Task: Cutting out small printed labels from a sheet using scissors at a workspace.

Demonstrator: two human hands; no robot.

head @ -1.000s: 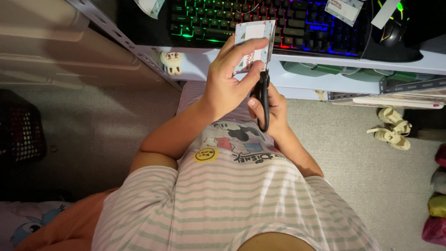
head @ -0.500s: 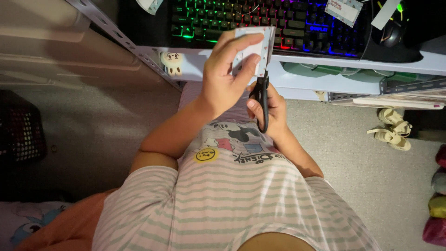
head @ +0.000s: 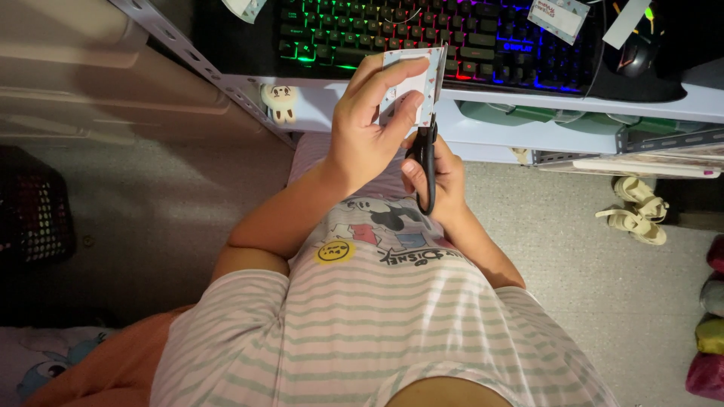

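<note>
Up close, we see the left hand (head: 362, 139) pinching a small pale card (head: 413, 79) w/ a patterned border, thumb across the face, fingertips curled behind the top edge. Card sits in mid-air just in front of the desk edge (head: 528, 102), below the rainbow-lit keyboard (head: 452, 34).

Right hand (head: 441, 177) grips black-handled scissors (head: 426, 151), fingers closed through and around the loops; thumb position we cannot tell (handles hide it). Blades run up along the card's right edge, tips near its top right corner.

Orientation: scissors' long axis is near vertical in the head view, handles toward the body, tips pointing away toward the keyboard. Card's long side approx. parallel to the blades, face tilted toward us.

Risks, as we judge them:
- Left thumb and index lie just beside the blade line; if the cut wanders left, skin gets nicked.
- Cut strip is narrow, so a small wrist twist could run the blades into the printed border or off the edge.
- Pinch is on one side only; card may flex or pivot as blades close, giving a ragged line.
- Light is dim, mostly keyboard glow, so edge tracking looks hard.
- Offcut could drop to the grey floor (head: 573, 249) near the pale sandals (head: 637, 211).
</note>
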